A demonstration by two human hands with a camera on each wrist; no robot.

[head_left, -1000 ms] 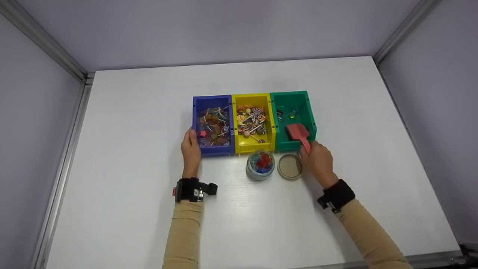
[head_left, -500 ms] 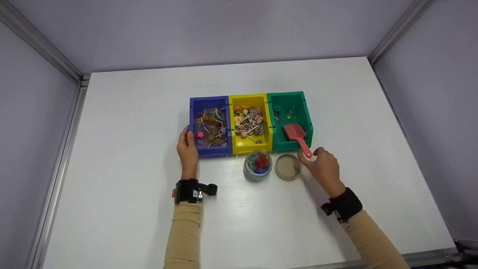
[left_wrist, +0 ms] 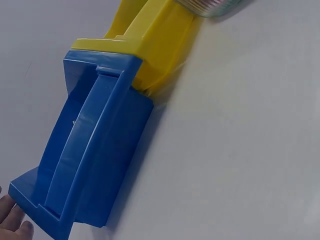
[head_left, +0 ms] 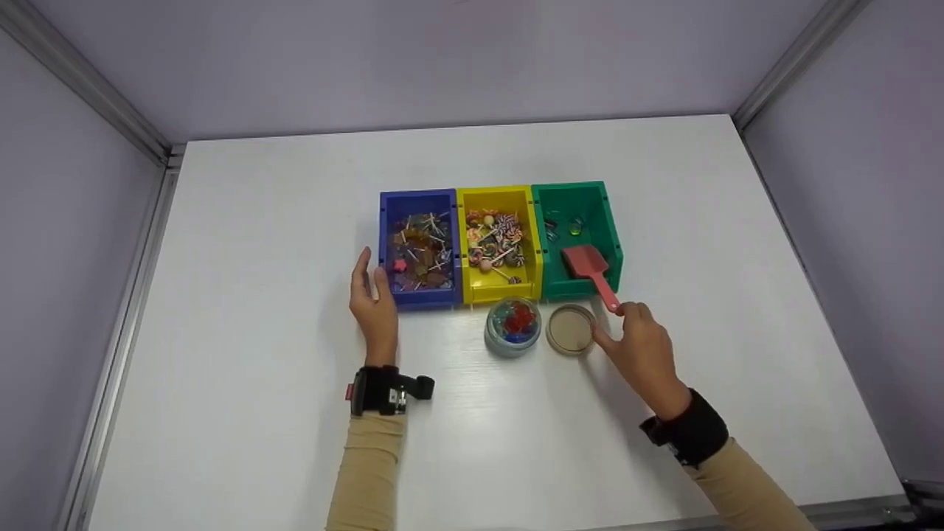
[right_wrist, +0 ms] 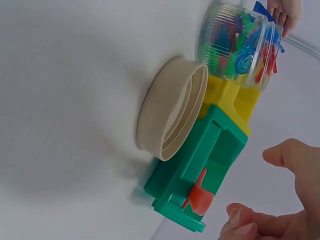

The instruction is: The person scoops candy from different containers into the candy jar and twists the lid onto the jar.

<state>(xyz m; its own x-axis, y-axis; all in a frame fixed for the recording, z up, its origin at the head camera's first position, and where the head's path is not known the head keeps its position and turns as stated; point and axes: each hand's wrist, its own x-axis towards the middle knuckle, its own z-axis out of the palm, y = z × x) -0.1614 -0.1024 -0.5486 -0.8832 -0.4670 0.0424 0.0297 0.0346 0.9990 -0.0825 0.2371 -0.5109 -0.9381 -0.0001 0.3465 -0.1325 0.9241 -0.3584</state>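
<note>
My right hand [head_left: 643, 354] holds nothing, its thumb and fingers spread apart just in front of the pink scoop [head_left: 586, 262]. The scoop lies in the green bin [head_left: 571, 198], handle over the front edge. Close to my right thumb lies a beige lid [head_left: 570, 330], hollow side up. Left of the lid stands a glass jar [right_wrist: 240, 47] filled with colourful candies. My left hand [head_left: 375, 317] is beside the front left corner of the blue bin [head_left: 422, 299], fingers extended; in the left wrist view its fingertips [left_wrist: 15, 220] are at the bin's corner.
A yellow bin [head_left: 500, 295] with swirl lollipops is joined between the blue and green ones. Stick candies [head_left: 424, 247] fill much of the blue bin, and a few pieces lie in the green one. All stand on a white table [head_left: 258, 332] with walls behind and beside it.
My right hand has let go of the scoop's handle and drawn back toward the front right. My left hand has loosened from the blue bin's side, fingers straightening.
</note>
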